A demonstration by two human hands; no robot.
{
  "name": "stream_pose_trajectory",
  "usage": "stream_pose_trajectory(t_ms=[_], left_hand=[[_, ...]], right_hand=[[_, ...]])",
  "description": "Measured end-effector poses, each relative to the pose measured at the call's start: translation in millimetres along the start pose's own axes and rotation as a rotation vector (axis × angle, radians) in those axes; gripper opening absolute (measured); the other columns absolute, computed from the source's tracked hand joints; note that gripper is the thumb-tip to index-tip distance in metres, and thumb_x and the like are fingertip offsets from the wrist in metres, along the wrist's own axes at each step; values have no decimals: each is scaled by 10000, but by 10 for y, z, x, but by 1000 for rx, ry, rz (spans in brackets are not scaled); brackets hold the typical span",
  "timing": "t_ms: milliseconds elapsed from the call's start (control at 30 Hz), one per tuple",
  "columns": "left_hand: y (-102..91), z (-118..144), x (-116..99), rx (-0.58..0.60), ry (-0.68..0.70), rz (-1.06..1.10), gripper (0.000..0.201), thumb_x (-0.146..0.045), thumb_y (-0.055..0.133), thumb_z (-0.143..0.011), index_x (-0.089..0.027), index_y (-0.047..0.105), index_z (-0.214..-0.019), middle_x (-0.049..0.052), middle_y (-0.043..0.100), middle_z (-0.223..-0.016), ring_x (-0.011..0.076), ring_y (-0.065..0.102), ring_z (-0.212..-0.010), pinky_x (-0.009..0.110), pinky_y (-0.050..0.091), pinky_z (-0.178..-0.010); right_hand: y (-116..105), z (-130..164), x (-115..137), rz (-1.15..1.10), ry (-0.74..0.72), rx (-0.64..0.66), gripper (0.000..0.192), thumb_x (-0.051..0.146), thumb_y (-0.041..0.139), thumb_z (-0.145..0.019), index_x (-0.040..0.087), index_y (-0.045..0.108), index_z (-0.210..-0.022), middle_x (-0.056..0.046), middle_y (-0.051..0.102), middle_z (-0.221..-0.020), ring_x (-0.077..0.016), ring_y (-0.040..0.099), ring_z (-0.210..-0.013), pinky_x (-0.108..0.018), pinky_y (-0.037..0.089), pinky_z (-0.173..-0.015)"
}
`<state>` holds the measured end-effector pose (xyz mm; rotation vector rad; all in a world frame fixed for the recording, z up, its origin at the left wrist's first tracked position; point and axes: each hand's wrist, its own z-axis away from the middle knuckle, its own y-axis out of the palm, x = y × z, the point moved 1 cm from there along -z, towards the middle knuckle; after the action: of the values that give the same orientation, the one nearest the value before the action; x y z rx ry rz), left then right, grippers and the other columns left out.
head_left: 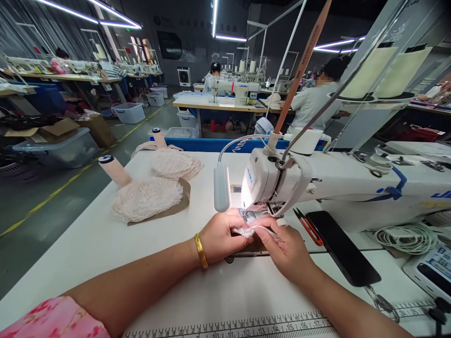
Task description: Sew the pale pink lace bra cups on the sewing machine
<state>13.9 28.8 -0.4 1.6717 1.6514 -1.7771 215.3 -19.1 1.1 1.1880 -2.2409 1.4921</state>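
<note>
- Head view: the left hand (220, 237) and the right hand (285, 246) are meeting at the needle end of the sewing machine (278, 180), toward the middle of the desk (88, 244).
- Both are pinching one small lace piece (251, 231) between thumb and fingertips, each grip closing narrowly on an end of it, with the piece lying just below the lit presser area.
- The lace is looking thin, light and limp, likely to sag and bunch; I judge it is best taken at its edges with fingertips, kept flat and lightly stretched.
- Stacks of lace pieces (148, 198) are lying toward the far left edge, beside a thread cone (114, 170).
- Red-handled snips (309, 227) and a dark phone (341, 246) are resting just right of the right hand.
- The needle and presser foot are washing out in the lamp glare; how the lace sits beneath them is hard to make out.
</note>
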Motion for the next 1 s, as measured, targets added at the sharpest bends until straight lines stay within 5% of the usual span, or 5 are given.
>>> stream_pose_trajectory(t_ms=[133, 233, 533, 733, 1000], left_hand=[[38, 141, -57, 21, 348, -282, 211, -218, 640, -922, -189, 703, -723, 28, 692, -823, 163, 603, -771, 329, 474, -755], [74, 249, -97, -9, 460, -435, 224, -176, 593, -989, -201, 729, -813, 25, 752, -878, 172, 640, -810, 365, 451, -779], [99, 278, -94, -24, 443, -497, 193, -150, 568, -1012, -205, 733, -929, 16, 775, -893, 158, 689, -809, 364, 444, -789], [111, 195, -49, -73, 453, -511, 223, -139, 553, -1007, -200, 737, -896, 24, 760, -844, 168, 682, -782, 362, 457, -781], [82, 41, 65, -22, 372, -545, 231, -193, 568, -985, -193, 731, -821, 33, 716, -802, 185, 627, -751, 321, 460, -703]], right_hand=[[-31, 41, 27, 51, -263, 220, 187, 215, 444, -1075, 231, 617, -1004, -36, 732, -924, -205, 674, -842, -349, 512, -797], [-49, 72, 25, 101, -334, 329, 181, 192, 444, -1078, 216, 598, -985, -30, 699, -880, -201, 647, -839, -361, 474, -798], [-71, 69, -47, 203, -278, 341, 222, 207, 430, -1089, 222, 555, -905, -9, 670, -832, -189, 632, -785, -347, 410, -700], [-38, 37, -122, 235, -293, 285, 189, 171, 426, -1081, 241, 562, -970, -10, 707, -855, -196, 664, -790, -365, 463, -798], [-15, -9, -214, 354, -269, 186, 254, 270, 348, -1122, 219, 577, -1023, -69, 756, -915, -224, 687, -742, -340, 467, -626]])
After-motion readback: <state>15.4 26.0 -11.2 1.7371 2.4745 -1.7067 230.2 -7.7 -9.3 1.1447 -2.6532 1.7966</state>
